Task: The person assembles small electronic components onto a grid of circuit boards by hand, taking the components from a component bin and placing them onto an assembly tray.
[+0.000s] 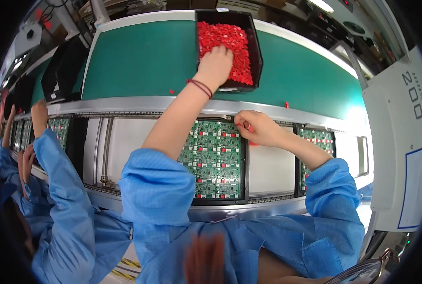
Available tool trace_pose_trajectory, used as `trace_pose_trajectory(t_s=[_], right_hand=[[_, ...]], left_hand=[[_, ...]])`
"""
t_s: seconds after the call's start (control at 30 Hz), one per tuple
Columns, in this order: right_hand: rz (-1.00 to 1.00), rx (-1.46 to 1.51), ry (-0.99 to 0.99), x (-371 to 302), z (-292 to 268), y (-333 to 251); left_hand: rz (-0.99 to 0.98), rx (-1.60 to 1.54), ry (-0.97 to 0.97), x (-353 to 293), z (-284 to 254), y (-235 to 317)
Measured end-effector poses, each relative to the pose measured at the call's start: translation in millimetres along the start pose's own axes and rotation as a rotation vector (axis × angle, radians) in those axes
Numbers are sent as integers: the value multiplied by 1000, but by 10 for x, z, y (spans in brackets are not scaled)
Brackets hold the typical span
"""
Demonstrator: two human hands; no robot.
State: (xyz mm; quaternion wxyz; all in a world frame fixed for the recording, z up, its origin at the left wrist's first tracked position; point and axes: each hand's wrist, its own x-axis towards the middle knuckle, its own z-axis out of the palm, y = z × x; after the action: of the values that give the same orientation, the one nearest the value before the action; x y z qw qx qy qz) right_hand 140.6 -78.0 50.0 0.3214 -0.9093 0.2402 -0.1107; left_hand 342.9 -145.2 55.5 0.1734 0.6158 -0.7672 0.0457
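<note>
My left hand (215,65) reaches into a black bin (258,61) heaped with small red plastic connectors (239,45). Its fingers are apart, and their tips rest among the pieces. Over the top right corner of a panel of green circuit boards (211,161), my right hand (258,128) is closed, thumb and fingertips pinched together. Red shows beneath its palm, so it seems to hold some of the same connectors; what the fingertips pinch is too small to see. Red and white connectors stand in rows on the panel, which sits in a black frame (244,175).
The panel lies on a conveyor with a metal rail (145,103). Another board panel (317,137) sits to the right. Loose red pieces (286,104) lie beyond the rail. A co-worker's sleeve (64,184) is close on the left. A white machine (395,132) stands at right.
</note>
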Motion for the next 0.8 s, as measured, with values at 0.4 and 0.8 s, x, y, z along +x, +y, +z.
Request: trace_pose_trajectory(t_s=[0.4, 0.8], right_hand=[[-84, -134, -48, 57, 164, 246], [-533, 19, 110, 534, 33, 127]], left_hand=[[-79, 379, 95, 113, 47, -29], [-20, 11, 114, 426, 196, -205]])
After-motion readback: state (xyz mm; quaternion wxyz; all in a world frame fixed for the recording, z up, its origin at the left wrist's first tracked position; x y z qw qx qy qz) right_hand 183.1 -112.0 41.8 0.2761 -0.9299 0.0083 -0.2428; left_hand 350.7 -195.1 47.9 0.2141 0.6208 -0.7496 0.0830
